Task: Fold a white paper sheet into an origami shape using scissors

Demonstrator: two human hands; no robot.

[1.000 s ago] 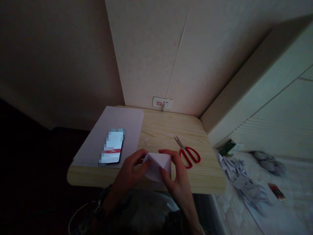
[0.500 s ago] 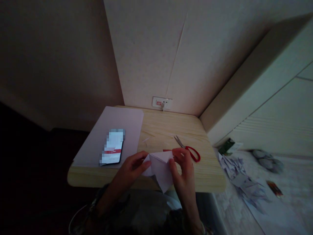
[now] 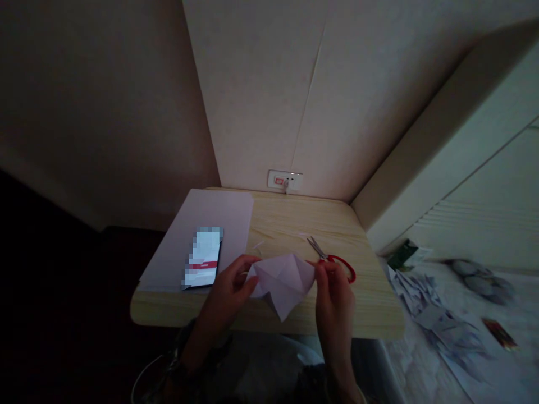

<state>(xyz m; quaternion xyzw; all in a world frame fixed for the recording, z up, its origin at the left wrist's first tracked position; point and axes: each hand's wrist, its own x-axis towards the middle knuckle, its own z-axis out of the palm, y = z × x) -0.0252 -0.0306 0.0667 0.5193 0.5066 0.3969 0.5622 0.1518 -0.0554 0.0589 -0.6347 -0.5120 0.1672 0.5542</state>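
The person's left hand (image 3: 231, 283) is pinching the left corner of a folded white paper (image 3: 283, 283), thumb on the near side, the other fingers curling close behind it; the right hand (image 3: 336, 297) is gripping the right corner, thumb and index fingertip nearly meeting, remaining fingers tucking into the palm. The paper is hanging between the two hands above the front part of the wooden tabletop (image 3: 295, 219), creases showing, one point drooping toward the person (underside hidden, layers too dim to count). Doing this well is probably depending on light, even tension: pulling both corners equally, gripping only the tips and letting the existing creases guide the shape. Pulling hard on one side is risking a tear or a stray wrinkle, and squeezing the middle is likely blunting the folds. Lining up edges before pressing is sounding safer, as is resting the paper on the wood for any firm crease. Red-handled scissors (image 3: 323, 257) are lying just beyond the right hand, partly hiding behind it, so that wrist is needing some care. A phone (image 3: 205, 255) is lying on white sheets (image 3: 223, 207) left of the hands, screen glowing.
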